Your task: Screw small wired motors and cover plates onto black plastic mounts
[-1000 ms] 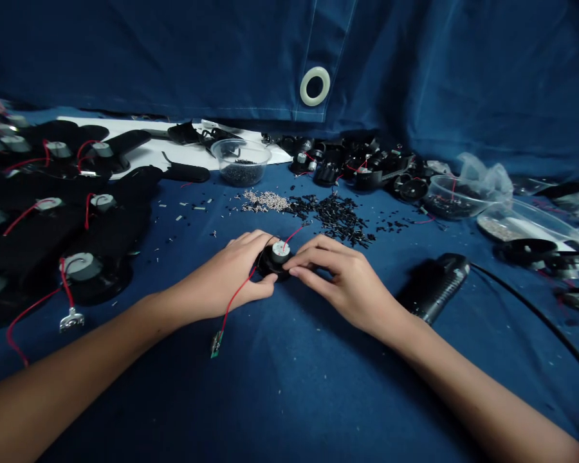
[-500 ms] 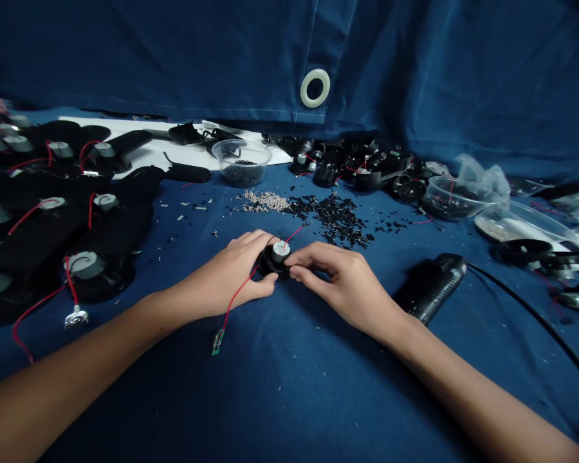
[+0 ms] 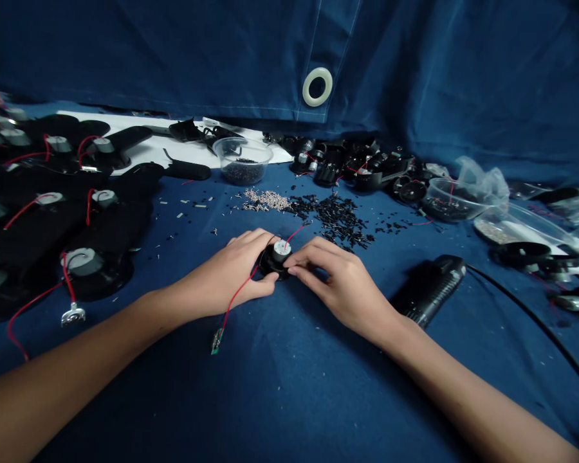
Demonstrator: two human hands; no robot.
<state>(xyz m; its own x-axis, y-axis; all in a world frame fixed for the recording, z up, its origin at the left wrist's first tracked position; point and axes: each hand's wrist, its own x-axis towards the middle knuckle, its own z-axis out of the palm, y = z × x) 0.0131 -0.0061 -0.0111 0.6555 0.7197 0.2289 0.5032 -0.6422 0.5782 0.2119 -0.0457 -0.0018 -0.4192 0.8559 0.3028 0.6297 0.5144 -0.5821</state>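
Note:
My left hand (image 3: 236, 273) is closed around a round black plastic housing (image 3: 269, 265). A small silver-white motor (image 3: 282, 250) stands upright in it. One red wire rises from the motor's top; another red wire (image 3: 233, 297) runs down past my left thumb to a small green circuit board (image 3: 217, 341) on the cloth. At the housing's right side, my right hand (image 3: 335, 273) has its thumb and index finger pinched together against the motor's base. Anything between those fingertips is too small or hidden to make out.
Behind my hands lie heaps of silver screws (image 3: 266, 200) and small black pieces (image 3: 340, 218). A clear bowl (image 3: 244, 168) stands farther back. To the right lies a corded black power tool (image 3: 429, 292); at left are several black housings with motors (image 3: 80, 262).
Both hands keep nearly the same hold on the housing and motor. The whole view has shifted very slightly; nothing has visibly been let go or picked up.

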